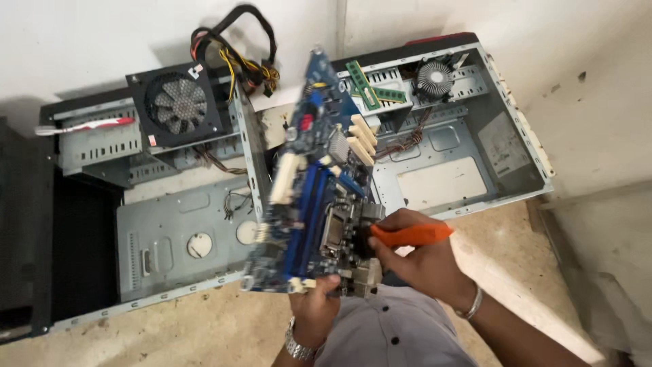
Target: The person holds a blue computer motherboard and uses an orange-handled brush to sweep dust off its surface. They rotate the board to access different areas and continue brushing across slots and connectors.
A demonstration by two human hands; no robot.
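Observation:
My left hand grips the near edge of a blue motherboard and holds it up, tilted, above an open grey computer case. My right hand is closed around an orange-handled tool whose tip points at the board's lower right, near the processor socket. The board is blurred. It shows cream card slots, blue memory slots and metal rear ports. Both wrists wear metal bands.
A black power supply with a round fan and a bundle of coloured cables sits on the case's rear. Two green memory sticks and a round cooler lie at its far end. A red-and-white toothbrush rests at left.

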